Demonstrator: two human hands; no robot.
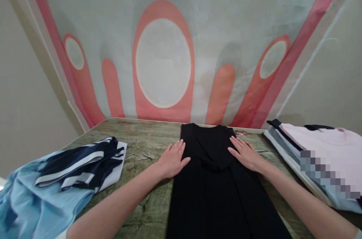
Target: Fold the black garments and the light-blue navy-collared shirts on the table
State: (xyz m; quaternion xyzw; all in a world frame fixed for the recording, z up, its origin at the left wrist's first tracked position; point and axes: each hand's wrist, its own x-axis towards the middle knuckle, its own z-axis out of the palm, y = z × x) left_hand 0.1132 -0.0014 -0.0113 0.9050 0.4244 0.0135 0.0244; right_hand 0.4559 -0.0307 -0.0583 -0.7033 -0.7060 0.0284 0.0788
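A black garment (217,193) lies spread lengthwise on the wood-patterned table (141,190), its neckline end close to the far edge. Some cloth is bunched in a fold below the neckline. My left hand (172,159) rests flat with fingers extended, its fingertips and thumb on the garment's left edge and the palm beside it. On the opposite edge, my right hand (246,153) lies flat too, fingertips touching the black cloth. Neither hand grips anything. The garment's near end runs out of view at the bottom.
At the left, a navy garment with white stripes (85,163) lies on crumpled light blue cloth (48,205). A stack of folded clothes with a pink top (325,143) stands at the right. Behind the table hangs a sheet with red shapes (164,114).
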